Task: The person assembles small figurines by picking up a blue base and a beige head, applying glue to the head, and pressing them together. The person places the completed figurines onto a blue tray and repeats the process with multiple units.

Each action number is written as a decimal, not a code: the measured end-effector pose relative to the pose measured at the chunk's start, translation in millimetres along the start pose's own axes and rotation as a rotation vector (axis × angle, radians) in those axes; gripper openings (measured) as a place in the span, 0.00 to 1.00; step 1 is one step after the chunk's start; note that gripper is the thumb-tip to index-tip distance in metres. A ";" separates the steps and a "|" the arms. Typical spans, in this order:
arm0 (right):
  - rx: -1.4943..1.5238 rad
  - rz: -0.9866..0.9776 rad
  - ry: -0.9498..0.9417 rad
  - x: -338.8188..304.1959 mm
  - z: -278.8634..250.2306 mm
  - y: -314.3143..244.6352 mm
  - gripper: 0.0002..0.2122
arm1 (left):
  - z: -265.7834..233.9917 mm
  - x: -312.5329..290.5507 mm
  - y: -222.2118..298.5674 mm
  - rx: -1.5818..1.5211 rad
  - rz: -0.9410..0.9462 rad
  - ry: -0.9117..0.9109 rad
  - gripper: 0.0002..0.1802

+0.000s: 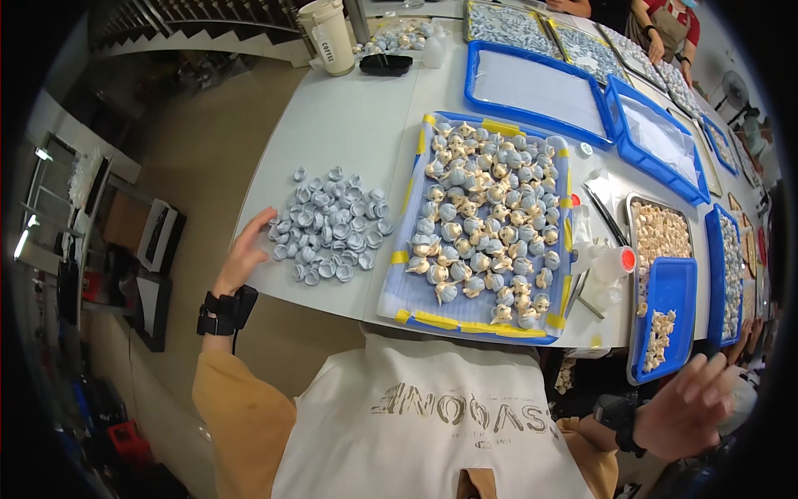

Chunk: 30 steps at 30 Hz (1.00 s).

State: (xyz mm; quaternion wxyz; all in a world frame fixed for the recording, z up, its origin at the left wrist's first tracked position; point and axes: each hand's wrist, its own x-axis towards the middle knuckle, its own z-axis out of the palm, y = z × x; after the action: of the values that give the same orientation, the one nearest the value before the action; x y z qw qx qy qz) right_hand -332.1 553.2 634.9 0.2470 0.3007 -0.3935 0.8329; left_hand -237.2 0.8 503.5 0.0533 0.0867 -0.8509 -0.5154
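Observation:
My left hand (246,252) is at the table's left edge, fingers stretched out beside a pile of small grey-blue cup-shaped pieces (328,229); nothing shows in it. To the right of the pile lies a blue tray (474,328) with yellow tape on its rim. Rows of small cream doll heads with grey-blue caps (486,216) fill it. My right hand (688,409) is at the lower right, slightly blurred, with its fingers apart and nothing visible in them. Nearest to it is a small blue tray (677,291) holding several cream pieces (660,337).
The small blue tray rests on a metal tray of cream pieces (661,229). Bottles with red caps (619,259) and dark tweezers-like tools (607,214) lie between trays. Lined blue trays (540,87) stand farther back. A tall cup (330,41) is at the far left. Other people (669,29) work across the table.

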 end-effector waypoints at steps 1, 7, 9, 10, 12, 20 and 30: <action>-0.036 0.072 -0.082 -2.9 -3.9 4.0 0.12 | 5.3 -2.8 6.6 0.048 0.024 0.011 0.37; -0.504 0.165 -0.148 -21.2 -24.7 26.1 0.13 | 36.0 -9.0 25.2 0.455 0.095 0.147 0.33; -0.590 0.169 -0.149 -23.9 -33.1 30.3 0.14 | 37.9 -9.2 22.3 0.485 0.118 0.190 0.32; -0.592 0.178 -0.145 -25.1 -35.5 31.6 0.14 | 39.3 -9.0 19.4 0.500 0.130 0.210 0.32; -0.594 0.196 -0.135 -26.1 -38.6 36.2 0.14 | 43.9 -13.8 8.8 0.607 0.136 0.252 0.31; -0.594 0.249 -0.037 -33.5 -35.0 54.7 0.14 | 55.8 -7.5 12.3 0.706 0.214 0.374 0.24; -0.539 0.326 -0.004 -36.5 -28.7 73.0 0.10 | 58.8 -9.0 8.3 0.674 0.170 0.431 0.17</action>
State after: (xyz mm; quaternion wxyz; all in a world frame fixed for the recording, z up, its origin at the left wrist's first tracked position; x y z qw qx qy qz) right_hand -362.8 528.4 557.8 0.1805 0.1588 -0.6437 0.7265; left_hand -239.8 57.4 483.7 0.2412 0.1348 -0.9457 -0.1714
